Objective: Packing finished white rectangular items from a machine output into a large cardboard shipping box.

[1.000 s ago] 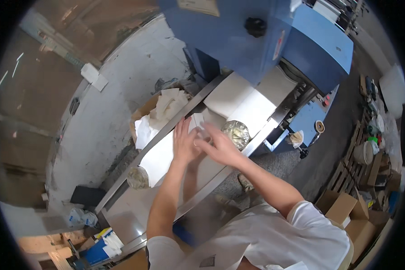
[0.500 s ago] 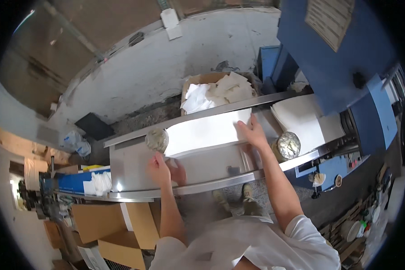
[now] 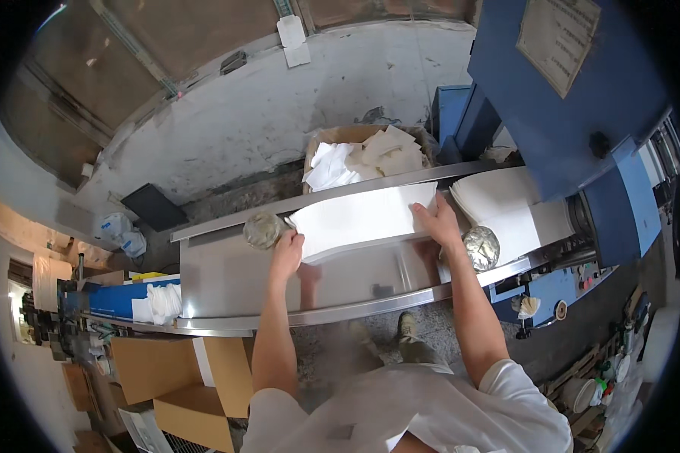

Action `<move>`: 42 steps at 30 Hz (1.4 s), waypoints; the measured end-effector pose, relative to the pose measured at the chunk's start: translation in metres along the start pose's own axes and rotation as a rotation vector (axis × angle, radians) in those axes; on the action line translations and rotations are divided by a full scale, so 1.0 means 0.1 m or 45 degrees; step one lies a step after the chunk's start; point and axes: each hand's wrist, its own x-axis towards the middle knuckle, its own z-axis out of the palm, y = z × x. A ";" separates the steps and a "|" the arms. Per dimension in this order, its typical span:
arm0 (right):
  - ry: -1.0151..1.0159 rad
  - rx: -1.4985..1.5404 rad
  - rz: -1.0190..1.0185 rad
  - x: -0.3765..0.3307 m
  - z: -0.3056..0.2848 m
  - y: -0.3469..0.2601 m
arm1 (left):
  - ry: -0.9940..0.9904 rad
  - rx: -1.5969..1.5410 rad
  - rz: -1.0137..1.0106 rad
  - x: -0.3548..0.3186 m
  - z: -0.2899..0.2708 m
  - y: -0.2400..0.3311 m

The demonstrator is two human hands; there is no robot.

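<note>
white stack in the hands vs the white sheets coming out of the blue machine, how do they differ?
The held stack is a squared block lying along the steel table, gripped at its ends by the left hand and right hand. The machine-side sheets fan out in overlapping layers, untouched, beside the blue machine. Both are plain white paper.

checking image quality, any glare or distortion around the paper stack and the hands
Head view: fisheye bends the metal table edges and darkens the corners; the steel mirrors the left hand and arm; the paper stack looks nearly washed out white; the right hand is sharp, no motion blur.
</note>
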 end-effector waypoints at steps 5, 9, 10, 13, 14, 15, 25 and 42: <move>0.045 -0.167 0.105 -0.08 -0.08 -0.10 | 0.079 0.405 -0.159 0.19 -0.02 0.69; 0.018 -0.177 0.088 -0.12 -0.08 -0.17 | -0.142 0.502 -0.128 0.34 -0.14 0.53; 0.025 -0.189 0.068 -0.12 -0.09 -0.15 | -0.170 0.527 -0.110 0.34 -0.13 0.54; -0.035 -0.168 0.121 -0.10 -0.14 -0.17 | -0.146 0.576 -0.165 0.26 -0.16 0.65; -0.033 -0.164 0.126 -0.10 -0.14 -0.16 | -0.151 0.582 -0.163 0.22 -0.13 0.68; -0.027 -0.179 0.117 -0.11 -0.14 -0.18 | -0.022 0.593 -0.183 0.16 -0.12 0.71; -0.010 -0.197 0.113 -0.14 -0.13 -0.23 | -0.099 0.577 -0.255 0.18 -0.23 0.69; 0.128 -0.122 0.140 -0.09 0.06 -0.23 | 0.601 -0.249 -0.045 -0.23 0.61 0.41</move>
